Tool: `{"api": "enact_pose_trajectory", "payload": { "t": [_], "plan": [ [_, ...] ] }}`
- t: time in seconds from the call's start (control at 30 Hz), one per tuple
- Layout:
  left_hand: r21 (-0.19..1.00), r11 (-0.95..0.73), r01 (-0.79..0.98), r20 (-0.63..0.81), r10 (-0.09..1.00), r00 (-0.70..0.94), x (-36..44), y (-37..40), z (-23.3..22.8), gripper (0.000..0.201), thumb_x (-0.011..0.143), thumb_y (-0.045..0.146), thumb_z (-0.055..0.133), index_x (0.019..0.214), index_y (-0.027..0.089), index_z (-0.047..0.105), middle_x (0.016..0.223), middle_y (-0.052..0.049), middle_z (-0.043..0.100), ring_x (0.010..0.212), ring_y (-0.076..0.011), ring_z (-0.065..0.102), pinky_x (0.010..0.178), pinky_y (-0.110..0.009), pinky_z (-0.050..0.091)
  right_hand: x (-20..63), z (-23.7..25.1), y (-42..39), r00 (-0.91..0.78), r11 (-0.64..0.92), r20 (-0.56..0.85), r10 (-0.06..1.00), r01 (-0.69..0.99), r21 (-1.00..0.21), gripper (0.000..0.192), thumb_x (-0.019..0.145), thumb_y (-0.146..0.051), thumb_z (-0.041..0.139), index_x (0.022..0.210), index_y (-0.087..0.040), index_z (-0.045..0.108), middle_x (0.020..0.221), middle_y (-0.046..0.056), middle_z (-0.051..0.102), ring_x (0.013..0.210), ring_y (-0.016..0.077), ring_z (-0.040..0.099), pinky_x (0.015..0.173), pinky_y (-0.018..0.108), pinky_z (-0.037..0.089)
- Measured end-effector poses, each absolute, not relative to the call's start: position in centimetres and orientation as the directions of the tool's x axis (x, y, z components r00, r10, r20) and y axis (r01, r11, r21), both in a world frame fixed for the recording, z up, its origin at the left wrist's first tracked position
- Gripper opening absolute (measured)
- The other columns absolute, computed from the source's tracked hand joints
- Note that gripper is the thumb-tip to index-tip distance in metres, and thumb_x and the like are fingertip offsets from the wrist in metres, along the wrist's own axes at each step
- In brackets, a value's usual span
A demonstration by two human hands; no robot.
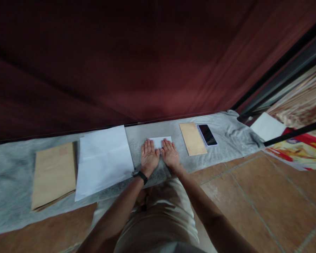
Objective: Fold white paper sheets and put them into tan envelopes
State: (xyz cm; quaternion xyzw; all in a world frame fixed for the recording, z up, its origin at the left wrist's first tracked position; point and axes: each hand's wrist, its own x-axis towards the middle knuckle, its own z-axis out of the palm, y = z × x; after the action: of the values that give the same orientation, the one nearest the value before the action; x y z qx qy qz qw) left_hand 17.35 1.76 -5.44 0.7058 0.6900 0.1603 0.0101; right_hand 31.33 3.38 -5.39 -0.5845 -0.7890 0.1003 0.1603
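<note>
**Two flat palms on a small white sheet**

Both hands lie spread, palms down and side by side, thumbs almost touching, gripping nothing. The left hand [149,156], with a dark band [141,175] at the wrist, and the right hand [170,154] press on a small folded white paper [160,141], which peeks out past the fingertips at twelve o'clock.

As I judge it, the risk lies underneath: the grey felt-like cloth [10,182] is soft and already rumpled at two o'clock, so uneven pressure could drag the paper askew, or crease it crookedly. A sideways sweep might also nudge the neighbours.

At nine o'clock, just beside the left hand, rests a larger white sheet [104,160], thin and smooth, one corner slightly lifted. Farther out at nine sits a stiff tan envelope [54,174]. At two o'clock lies a narrower tan envelope [192,138], with a glossy black phone [207,134] just beside it. Glazed terracotta tiles [265,196] show at four o'clock. Beyond everything hangs a dark red curtain [137,59], draped in heavy folds.
</note>
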Motion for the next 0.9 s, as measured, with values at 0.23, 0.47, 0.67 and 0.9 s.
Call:
{"api": "enact_pose_trajectory", "payload": {
  "t": [0.23,0.47,0.67,0.9],
  "plan": [
    [0.231,-0.051,0.972,0.263,0.965,-0.012,17.2,1.8,-6.1,0.063,0.102,0.035,0.037,0.156,0.003,0.034,0.164,-0.022,0.032,0.155,-0.0303,0.027,0.125,-0.051,0.025,33.4,-6.1,3.5,-0.23,0.269,0.166,0.959,0.923,-0.275,0.055,0.108,-0.035,0.034,0.158,-0.012,0.038,0.164,0.013,0.036,0.152,0.0262,0.033,0.125,0.047,0.024],
    [0.203,-0.04,0.978,0.246,0.969,-0.012,17.3,1.8,-6.1,0.064,0.103,0.036,0.036,0.157,0.002,0.033,0.165,-0.022,0.028,0.155,-0.0304,0.026,0.127,-0.049,0.022,33.4,-6.3,3.9,-0.214,0.293,0.273,0.938,0.912,-0.289,0.052,0.107,-0.031,0.037,0.152,-0.007,0.045,0.157,0.018,0.046,0.148,0.0289,0.041,0.124,0.05,0.026],
    [0.204,-0.032,0.978,0.206,0.978,-0.011,17.2,1.8,-5.8,0.064,0.102,0.033,0.038,0.157,0.001,0.033,0.166,-0.022,0.026,0.156,-0.0302,0.025,0.128,-0.048,0.02,31.1,-6.4,4.9,-0.257,0.337,0.261,0.93,0.879,-0.337,0.051,0.107,-0.03,0.035,0.152,-0.01,0.047,0.159,0.014,0.045,0.15,0.026,0.039,0.124,0.045,0.028],
    [0.165,-0.03,0.986,0.218,0.976,-0.007,17.3,1.7,-5.7,0.063,0.102,0.034,0.035,0.155,0.0,0.036,0.165,-0.022,0.029,0.155,-0.0305,0.026,0.127,-0.048,0.021,31.1,-7.3,4.8,-0.227,0.302,0.264,0.938,0.907,-0.295,0.055,0.107,-0.036,0.039,0.155,-0.01,0.043,0.16,0.016,0.042,0.151,0.028,0.037,0.124,0.048,0.024]
  ]
}}
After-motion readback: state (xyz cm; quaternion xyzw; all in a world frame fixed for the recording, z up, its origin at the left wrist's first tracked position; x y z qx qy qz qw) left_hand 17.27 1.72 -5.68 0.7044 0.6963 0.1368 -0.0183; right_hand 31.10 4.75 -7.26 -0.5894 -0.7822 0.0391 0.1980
